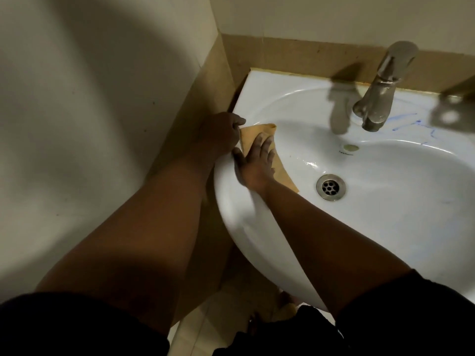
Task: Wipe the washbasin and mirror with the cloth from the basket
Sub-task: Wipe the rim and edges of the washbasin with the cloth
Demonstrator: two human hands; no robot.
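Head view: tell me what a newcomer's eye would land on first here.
The orange cloth stands out against the white washbasin, spread over its left rim, with the right hand pressing flat on it and the left hand gripping its far edge. Next comes the steel tap at the back of the basin, with blue scribble marks on the ledge beside it. The round metal drain sits in the bowl's bottom.

cloth (257, 134) lies on washbasin (385, 227) left rim, tap (380, 91) seemingly behind drain (330, 187).
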